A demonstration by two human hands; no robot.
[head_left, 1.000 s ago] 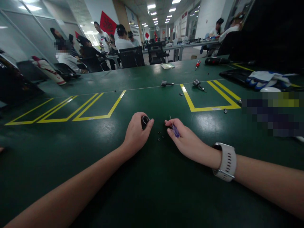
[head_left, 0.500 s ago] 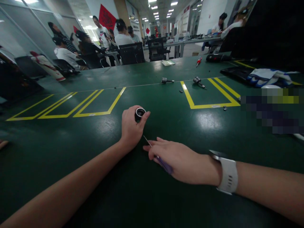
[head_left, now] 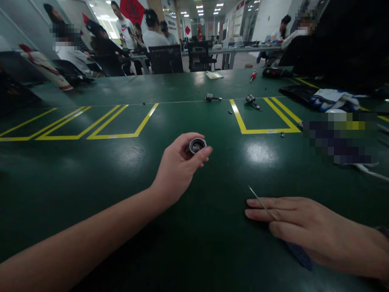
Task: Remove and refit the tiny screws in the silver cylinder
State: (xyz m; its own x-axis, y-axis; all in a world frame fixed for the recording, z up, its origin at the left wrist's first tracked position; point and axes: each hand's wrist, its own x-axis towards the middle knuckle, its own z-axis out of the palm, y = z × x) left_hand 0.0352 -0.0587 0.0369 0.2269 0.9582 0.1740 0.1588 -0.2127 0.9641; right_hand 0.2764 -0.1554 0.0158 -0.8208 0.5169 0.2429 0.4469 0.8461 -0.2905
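Observation:
My left hand (head_left: pixel 179 168) is closed around a short round metal housing (head_left: pixel 197 146), its open end and silver rim facing me. Some dark parts show inside the opening, too small to name. Lower right, my right hand (head_left: pixel 306 229) holds a screwdriver (head_left: pixel 259 198) with a thin metal shaft and a dark blue handle. The handle runs under the palm, partly hidden, and the tip points up and left, apart from the housing. The fingers lie stretched along the shaft near the green tabletop (head_left: pixel 212 227).
Two metal parts with shafts, one on the left (head_left: pixel 209 97) and one on the right (head_left: pixel 251 100), lie beyond my hands. Small black pieces (head_left: pixel 282 134) lie by the yellow tape (head_left: pixel 270 131). Farther back are a red screwdriver (head_left: pixel 253 76) and white-blue gloves (head_left: pixel 334 99). People sit behind.
My left hand has moved right with the housing. My right hand has moved right and down, carrying the screwdriver away from the left hand. The view has shifted slightly.

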